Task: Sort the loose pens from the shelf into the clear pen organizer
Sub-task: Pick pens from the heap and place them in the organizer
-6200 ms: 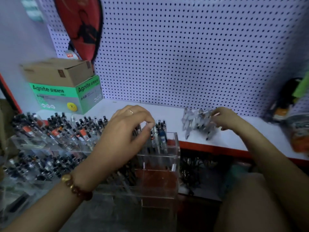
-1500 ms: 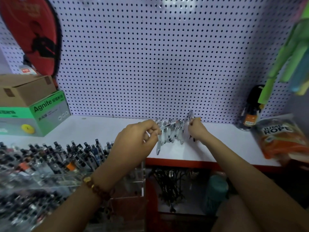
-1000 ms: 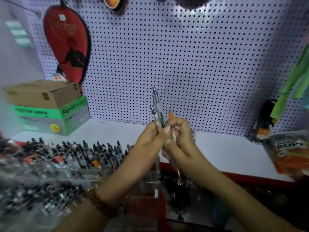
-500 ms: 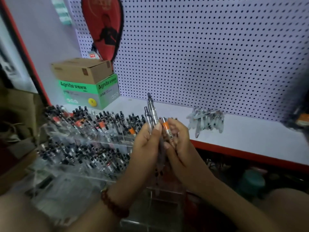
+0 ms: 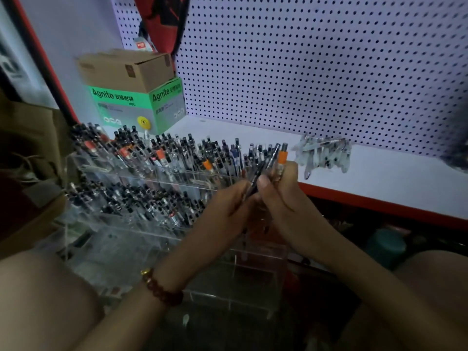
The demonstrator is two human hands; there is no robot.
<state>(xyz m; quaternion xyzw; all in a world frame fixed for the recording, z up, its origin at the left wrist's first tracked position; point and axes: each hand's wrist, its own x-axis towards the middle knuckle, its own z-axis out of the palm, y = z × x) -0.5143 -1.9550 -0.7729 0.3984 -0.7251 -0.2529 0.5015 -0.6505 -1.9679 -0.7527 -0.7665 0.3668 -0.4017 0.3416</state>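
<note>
The fingers of the left hand were curled narrow around the lower end of a small bundle of pens, with the right hand closed on the same bundle from the other side, thumb pressed across the barrels. One pen in the bundle carried an orange band; the tips pointed up and away. Both hands were raised above the right-hand end of the clear pen organizer, whose tiered rows were packed with upright pens. A beaded bracelet sat on the left wrist. The remaining loose pens lay in a heap on the white shelf, just right of the hands and near the pegboard. A green box with a cardboard box on top stood at the shelf's left end.
</note>
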